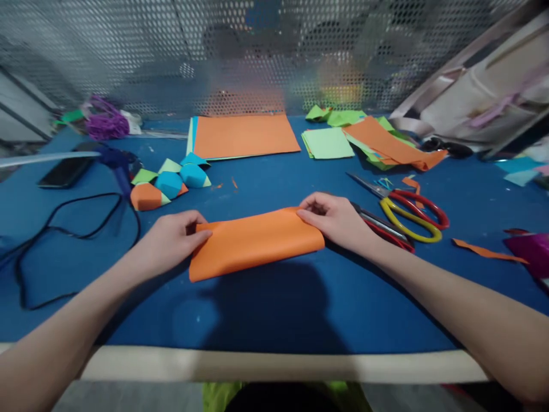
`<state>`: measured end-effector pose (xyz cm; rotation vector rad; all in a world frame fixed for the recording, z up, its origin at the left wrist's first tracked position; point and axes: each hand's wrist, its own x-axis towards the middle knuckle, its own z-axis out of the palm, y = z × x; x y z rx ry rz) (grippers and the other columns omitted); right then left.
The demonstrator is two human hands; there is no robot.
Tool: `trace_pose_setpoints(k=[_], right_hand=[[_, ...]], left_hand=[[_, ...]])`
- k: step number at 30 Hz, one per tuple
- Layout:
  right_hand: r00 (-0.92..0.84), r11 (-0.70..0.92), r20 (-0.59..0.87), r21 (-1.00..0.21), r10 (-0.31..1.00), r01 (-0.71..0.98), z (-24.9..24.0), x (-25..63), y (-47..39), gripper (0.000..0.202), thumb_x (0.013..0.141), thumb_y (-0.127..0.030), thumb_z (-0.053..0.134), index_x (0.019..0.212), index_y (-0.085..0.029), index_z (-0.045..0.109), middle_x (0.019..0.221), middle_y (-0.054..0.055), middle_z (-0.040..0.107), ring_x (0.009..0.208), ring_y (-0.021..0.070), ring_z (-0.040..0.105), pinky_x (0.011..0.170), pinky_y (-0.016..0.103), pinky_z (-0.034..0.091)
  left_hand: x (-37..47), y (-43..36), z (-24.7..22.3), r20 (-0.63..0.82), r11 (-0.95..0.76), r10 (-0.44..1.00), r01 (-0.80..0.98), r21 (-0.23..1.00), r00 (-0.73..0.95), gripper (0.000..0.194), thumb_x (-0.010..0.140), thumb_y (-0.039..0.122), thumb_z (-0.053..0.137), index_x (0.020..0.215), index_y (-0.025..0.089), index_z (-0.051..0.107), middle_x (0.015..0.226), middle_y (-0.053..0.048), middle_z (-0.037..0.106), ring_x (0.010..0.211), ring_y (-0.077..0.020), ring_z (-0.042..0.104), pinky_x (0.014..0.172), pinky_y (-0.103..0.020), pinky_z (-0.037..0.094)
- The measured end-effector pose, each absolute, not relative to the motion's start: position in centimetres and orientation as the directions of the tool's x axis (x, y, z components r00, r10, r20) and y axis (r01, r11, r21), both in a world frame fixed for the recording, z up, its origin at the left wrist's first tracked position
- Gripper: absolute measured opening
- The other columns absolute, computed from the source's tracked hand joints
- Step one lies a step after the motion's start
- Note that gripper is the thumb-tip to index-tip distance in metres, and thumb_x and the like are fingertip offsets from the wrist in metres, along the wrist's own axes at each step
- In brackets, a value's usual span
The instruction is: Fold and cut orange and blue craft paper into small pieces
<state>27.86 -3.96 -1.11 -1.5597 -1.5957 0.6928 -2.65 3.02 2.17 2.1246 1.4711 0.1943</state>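
A sheet of orange paper (257, 243), folded over along its length, is held just above the blue table, its lower edge casting a shadow. My left hand (174, 240) pinches its upper left corner between thumb and fingers. At the upper right corner my right hand (330, 217) grips the paper the same way. Just right of that hand lie yellow-and-red-handled scissors (412, 214), and a second red-handled tool (384, 229) sits partly hidden behind my right hand and forearm.
Behind are an orange sheet stack (246, 136), green squares (328, 143) and orange scraps (386, 143). Folded paper pieces (169, 184), a glue gun (115, 160), a black cable (55, 229), a phone (66, 171) and purple cord (106, 120) lie left. A perforated panel (240, 57) stands behind.
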Motion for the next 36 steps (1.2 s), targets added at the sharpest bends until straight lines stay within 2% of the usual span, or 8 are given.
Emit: trace_pose_setpoints(k=[3,6,12,16,23,26,31,36], right_hand=[[0.064,0.078,0.136,-0.827,0.989,0.557,-1.1,27.8,-3.9,0.018,0.080,-0.037,0.060,0.076,-0.020,0.065,0.073,0.001,0.068,0.066,0.0155,0.057,0.060,0.028,0.043],[0.076,0.059,0.121,-0.832,0.990,0.551,-1.1,27.6,-3.9,0.019,0.079,-0.038,0.060,0.074,-0.021,0.066,0.072,0.002,0.068,0.066,0.0164,0.059,0.061,0.029,0.045],[0.168,-0.001,0.094,-0.872,0.981,0.490,-0.9,27.7,-3.9,0.022,0.076,-0.044,0.065,0.074,-0.021,0.068,0.072,0.002,0.068,0.068,0.0176,0.060,0.063,0.030,0.047],[0.262,-0.072,0.014,-0.947,0.965,0.314,-0.9,27.6,-3.9,0.029,0.069,-0.049,0.073,0.074,-0.020,0.069,0.072,0.002,0.068,0.068,0.0172,0.060,0.064,0.031,0.047],[0.320,-0.080,-0.077,-0.997,0.944,-0.002,-0.1,27.0,-4.0,0.034,0.057,-0.048,0.083,0.069,-0.020,0.069,0.070,0.001,0.067,0.068,0.0144,0.057,0.065,0.029,0.046],[0.323,-0.073,-0.085,-0.996,0.943,-0.047,0.3,27.0,-4.2,0.034,0.056,-0.048,0.085,0.067,-0.020,0.069,0.069,0.001,0.066,0.067,0.0138,0.056,0.065,0.028,0.045],[0.319,-0.085,-0.107,-0.993,0.942,-0.082,0.9,26.9,-4.5,0.036,0.054,-0.049,0.087,0.067,-0.019,0.070,0.067,0.000,0.065,0.067,0.0133,0.054,0.065,0.028,0.043],[0.306,-0.116,-0.145,-0.987,0.941,-0.112,1.2,26.8,-4.5,0.040,0.053,-0.052,0.086,0.068,-0.019,0.069,0.069,0.000,0.063,0.068,0.0135,0.053,0.068,0.029,0.042]], left_hand=[[-2.6,2.6,2.1,-0.155,-0.310,0.896,0.837,0.451,0.416,0.030,0.078,0.049,0.049,0.075,0.021,0.062,0.065,0.000,0.061,0.060,-0.0184,0.053,0.057,-0.028,0.035],[-2.4,2.2,2.1,-0.132,-0.332,0.893,0.829,0.450,0.429,0.029,0.079,0.047,0.047,0.073,0.021,0.060,0.066,0.000,0.063,0.061,-0.0178,0.053,0.058,-0.028,0.035],[-2.7,2.6,2.3,-0.152,-0.179,0.933,0.789,0.587,0.325,0.035,0.075,0.054,0.051,0.069,0.020,0.062,0.064,0.000,0.063,0.061,-0.0172,0.052,0.057,-0.027,0.036],[-3.1,2.7,3.2,-0.174,-0.045,0.957,0.716,0.697,0.231,0.039,0.070,0.059,0.060,0.070,0.019,0.065,0.069,0.000,0.064,0.067,-0.0177,0.055,0.060,-0.026,0.039],[-3.7,2.5,3.6,-0.144,0.031,0.982,0.645,0.764,0.124,0.042,0.064,0.060,0.068,0.076,0.019,0.068,0.083,-0.002,0.067,0.077,-0.0196,0.057,0.068,-0.028,0.041],[-3.7,2.3,3.7,-0.117,0.032,0.988,0.607,0.794,0.100,0.042,0.061,0.059,0.071,0.076,0.020,0.069,0.078,-0.001,0.064,0.071,-0.0174,0.054,0.063,-0.026,0.038],[-3.6,2.1,3.6,-0.112,0.043,0.990,0.583,0.811,0.083,0.040,0.066,0.060,0.069,0.073,0.021,0.067,0.056,0.005,0.050,0.051,-0.0116,0.038,0.053,-0.025,0.027],[-3.3,2.0,3.5,-0.162,0.107,0.985,0.543,0.833,0.054,0.042,0.061,0.060,0.072,0.073,0.020,0.065,0.047,0.008,0.042,0.048,-0.0105,0.033,0.052,-0.024,0.021]])
